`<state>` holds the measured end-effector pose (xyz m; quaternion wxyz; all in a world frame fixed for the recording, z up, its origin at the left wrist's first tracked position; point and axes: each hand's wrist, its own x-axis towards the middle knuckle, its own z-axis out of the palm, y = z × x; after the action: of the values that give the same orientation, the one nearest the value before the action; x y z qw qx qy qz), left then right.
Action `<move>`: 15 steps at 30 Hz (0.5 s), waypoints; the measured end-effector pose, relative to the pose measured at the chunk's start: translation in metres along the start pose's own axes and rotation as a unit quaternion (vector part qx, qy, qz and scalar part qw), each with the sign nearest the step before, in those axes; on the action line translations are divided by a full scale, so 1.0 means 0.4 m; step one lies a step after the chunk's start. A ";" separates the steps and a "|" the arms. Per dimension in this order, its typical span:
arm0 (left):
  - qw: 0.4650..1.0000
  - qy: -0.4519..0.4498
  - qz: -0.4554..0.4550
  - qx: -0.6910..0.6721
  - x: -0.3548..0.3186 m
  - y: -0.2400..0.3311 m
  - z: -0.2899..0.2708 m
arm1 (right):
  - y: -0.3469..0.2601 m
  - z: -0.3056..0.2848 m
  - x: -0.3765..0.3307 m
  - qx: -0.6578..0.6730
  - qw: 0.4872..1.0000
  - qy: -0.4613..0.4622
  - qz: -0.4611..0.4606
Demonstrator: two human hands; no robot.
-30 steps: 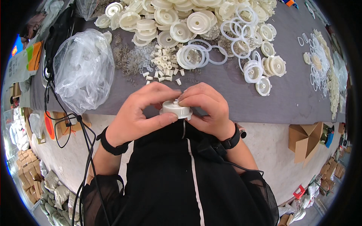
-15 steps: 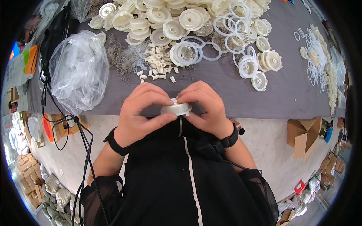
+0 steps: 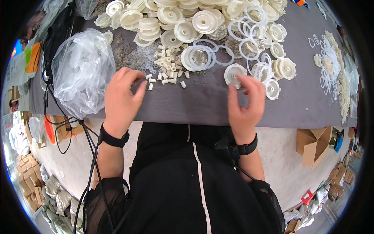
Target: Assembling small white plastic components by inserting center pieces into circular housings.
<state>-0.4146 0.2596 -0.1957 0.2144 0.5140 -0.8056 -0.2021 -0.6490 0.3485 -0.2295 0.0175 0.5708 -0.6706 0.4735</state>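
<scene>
A round cream plastic cap (image 3: pixel 235 72) with a raised centre lies on the grey table. My right hand (image 3: pixel 247 104) is at its near edge, thumb and forefinger apart; the fingertips overlap the rim, and contact is hard to judge. My left hand (image 3: pixel 121 95) hovers beside the small cream flanged bushings (image 3: pixel 168 64), its thumb and fingers spread with nothing between them. One loose bushing (image 3: pixel 149 76) lies just off its fingertips. Close behind are clear plastic rings (image 3: pixel 198 57), small metal springs (image 3: pixel 130 56) and tiny translucent washers (image 3: pixel 151 54).
Many cream caps (image 3: pixel 187 31) are heaped at the back. More caps (image 3: pixel 286 68) and rings lie to the right. A clear plastic bag (image 3: pixel 82 74) sits on the left beside black cables (image 3: pixel 80 123). An open cardboard box (image 3: pixel 313 146) stands on the floor at right.
The cap has gone from between both hands to the table at the right, and the right hand's fingers have parted. My left hand has moved left and forward to the bushings.
</scene>
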 end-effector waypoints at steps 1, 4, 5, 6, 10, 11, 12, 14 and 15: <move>1.000 0.003 0.009 0.027 0.004 -0.007 0.000 | -0.010 0.018 -0.002 0.001 1.000 -0.001 0.001; 0.995 0.041 0.085 0.045 0.022 -0.007 0.020 | -0.038 0.083 -0.004 0.123 0.979 -0.148 -0.062; 0.995 0.040 0.085 0.045 0.025 -0.001 0.023 | -0.047 0.101 -0.008 0.106 0.978 -0.172 -0.056; 0.995 0.022 0.084 0.058 0.030 0.003 0.028 | -0.053 0.116 -0.008 0.090 0.975 -0.196 -0.053; 0.997 -0.013 0.064 0.034 0.025 -0.001 0.032 | -0.075 0.132 -0.019 0.037 0.977 -0.208 -0.021; 0.998 -0.021 0.056 0.026 0.023 -0.001 0.036 | -0.074 0.144 -0.021 0.014 0.979 -0.200 -0.034; 0.998 -0.021 0.057 0.025 0.023 0.004 0.040 | -0.072 0.149 -0.019 -0.009 0.980 -0.191 -0.049; 0.994 -0.014 0.104 0.025 0.021 0.022 0.050 | -0.071 0.145 -0.018 0.003 0.980 -0.195 -0.046; 0.994 -0.014 0.106 0.023 0.021 0.028 0.056 | -0.068 0.145 -0.019 0.017 0.979 -0.200 -0.044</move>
<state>-0.4387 0.2589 -0.2070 0.2111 0.4279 -0.8628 -0.1669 -0.5951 0.3190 -0.2488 -0.1057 0.6828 -0.6268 0.3601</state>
